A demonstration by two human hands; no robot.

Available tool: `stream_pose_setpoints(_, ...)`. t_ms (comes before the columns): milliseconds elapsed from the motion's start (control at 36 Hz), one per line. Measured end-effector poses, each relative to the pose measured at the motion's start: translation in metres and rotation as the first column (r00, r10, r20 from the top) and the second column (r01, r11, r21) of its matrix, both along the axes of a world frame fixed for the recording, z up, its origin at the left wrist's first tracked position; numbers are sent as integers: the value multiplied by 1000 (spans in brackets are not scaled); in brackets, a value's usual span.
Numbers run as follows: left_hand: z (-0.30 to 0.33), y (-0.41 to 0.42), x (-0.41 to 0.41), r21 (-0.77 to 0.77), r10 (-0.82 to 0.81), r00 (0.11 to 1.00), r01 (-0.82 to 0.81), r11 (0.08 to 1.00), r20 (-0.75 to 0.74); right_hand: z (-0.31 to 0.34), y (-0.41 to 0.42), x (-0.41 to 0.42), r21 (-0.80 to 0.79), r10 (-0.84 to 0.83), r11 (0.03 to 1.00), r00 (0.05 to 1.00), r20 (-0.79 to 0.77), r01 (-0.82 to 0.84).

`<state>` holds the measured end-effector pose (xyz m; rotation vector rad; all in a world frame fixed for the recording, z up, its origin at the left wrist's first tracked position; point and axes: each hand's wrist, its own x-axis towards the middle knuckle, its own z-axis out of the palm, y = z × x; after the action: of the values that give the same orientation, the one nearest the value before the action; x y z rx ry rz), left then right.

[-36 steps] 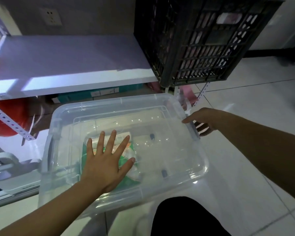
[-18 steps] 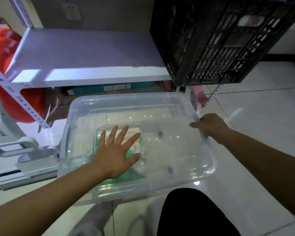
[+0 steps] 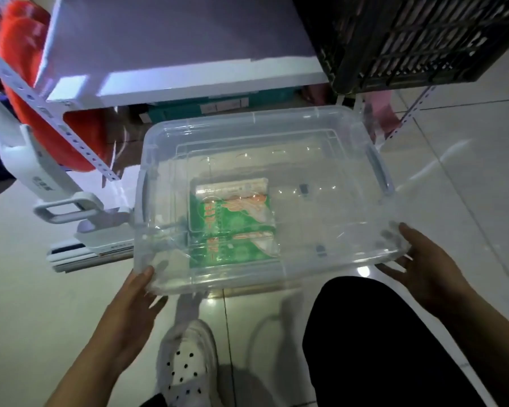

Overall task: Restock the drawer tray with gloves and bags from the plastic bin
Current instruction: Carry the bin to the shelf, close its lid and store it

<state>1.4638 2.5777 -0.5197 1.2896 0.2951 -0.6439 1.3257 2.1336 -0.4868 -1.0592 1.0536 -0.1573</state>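
Observation:
A clear plastic bin (image 3: 259,118) with its clear lid on stands on the tiled floor in front of me. Through the lid I see green printed packs (image 3: 235,218) lying at the bin's bottom, left of centre. My left hand (image 3: 133,304) holds the near left corner of the lid, thumb on top and fingers under the rim. At the near right corner my right hand (image 3: 426,268) grips the rim the same way, thumb above and fingers below. No drawer tray is in view.
A white metal shelf (image 3: 188,48) rises behind the bin, with a black lattice crate (image 3: 409,39) on its right end and a teal box (image 3: 218,105) beneath. An orange object (image 3: 21,54) and a white handled device (image 3: 65,207) sit left. My shoe (image 3: 188,362) and knee (image 3: 379,342) are below.
My left hand left the top of the lid and came to its near left corner. My right hand slid from the right handle to the near right corner. The view tilted downward.

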Motion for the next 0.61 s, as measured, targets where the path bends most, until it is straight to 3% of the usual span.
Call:
stream_pose_setpoints(83, -3, 4, 1, -176, -13, 997, 0, 984, -70, 4, 13, 6, 13, -37, 999, 999, 25, 36)
stream_pose_setpoints(167, 8, 4, 8, -141, -62, 997, 56, 988, -39, 11, 21, 6, 36, -37, 999, 998, 54, 36)
stream_pose_setpoints(361, 51, -2, 15, -168, 14, 972, -55, 984, -235, 51, 15, 14, 104, 59, 993, 998, 20, -61)
stream_pose_setpoints(611, 140, -14, 32, -112, -30, 956, -3, 994, -293, 117, 3, 38, 97, 51, 994, 997, 59, -57)
